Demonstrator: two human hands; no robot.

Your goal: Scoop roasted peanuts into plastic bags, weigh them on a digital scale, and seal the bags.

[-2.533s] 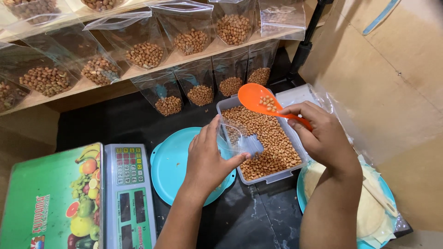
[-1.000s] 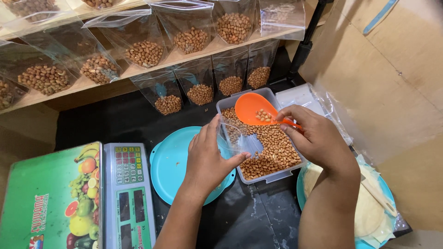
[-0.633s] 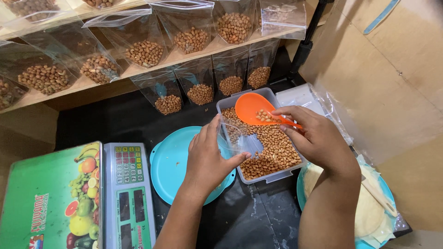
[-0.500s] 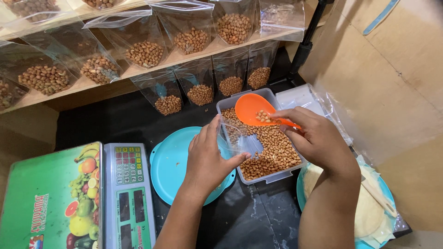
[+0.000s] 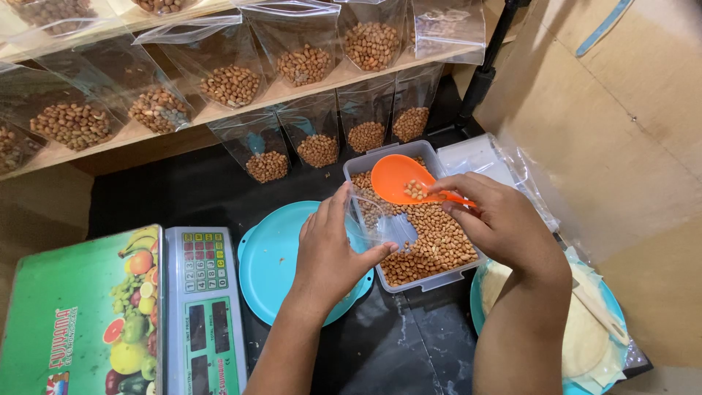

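Note:
My left hand (image 5: 333, 252) holds a small clear plastic bag (image 5: 380, 223) open over the edge of a clear tub of peanuts (image 5: 431, 241). My right hand (image 5: 497, 223) grips the handle of an orange scoop (image 5: 398, 179), which carries a few peanuts and hovers over the tub just above and right of the bag's mouth. A round teal plate (image 5: 274, 256) lies under my left hand, left of the tub.
A digital scale (image 5: 201, 307) with a fruit-printed green platform (image 5: 80, 314) sits at the lower left. Several clear bags of peanuts (image 5: 303, 66) stand on a wooden shelf and on the black tabletop behind the tub. A stack of empty bags lies on a teal plate (image 5: 585, 336) at lower right.
The scoop has come down and leftward from above the tub's far right toward the bag's mouth. My left hand and the bag have stayed put.

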